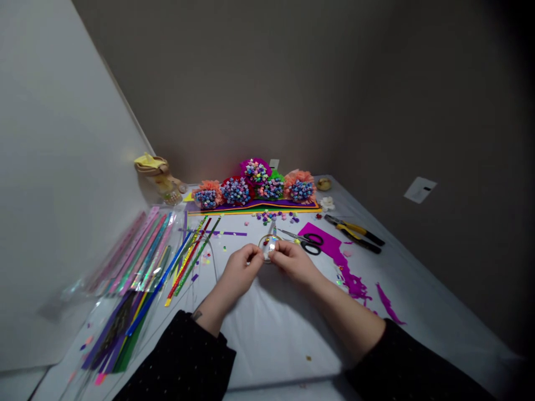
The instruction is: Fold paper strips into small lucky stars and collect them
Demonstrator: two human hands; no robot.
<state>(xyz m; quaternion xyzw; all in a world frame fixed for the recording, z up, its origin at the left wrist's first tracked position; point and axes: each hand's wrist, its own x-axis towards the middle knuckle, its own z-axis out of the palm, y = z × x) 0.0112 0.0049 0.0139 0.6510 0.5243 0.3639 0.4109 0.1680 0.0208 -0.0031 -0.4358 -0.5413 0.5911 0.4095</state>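
Note:
Both hands meet over the middle of the white table. My left hand [242, 267] is closed in a pinch. Facing it, my right hand [296, 262] also pinches, its fingertips close to the left ones. Between them shows a small shiny silvery strip [273, 243], which both hands seem to grip; its lower end is hidden by the fingers. Just behind the fingertips a round thing with a thin gold-coloured rim [259, 240] is partly covered, with small red and pale bits in it. Black-handled scissors [311, 244] lie to the right, near a magenta paper sheet [321, 238].
Flower-like bunches of tiny folded stars [236, 191] line the back, with loose stars [276, 216] before them. Glittery strips [190, 262] and a plastic packet of strips [137, 250] lie left. Yellow-black pliers [355, 231] and torn magenta scraps [355, 284] lie right.

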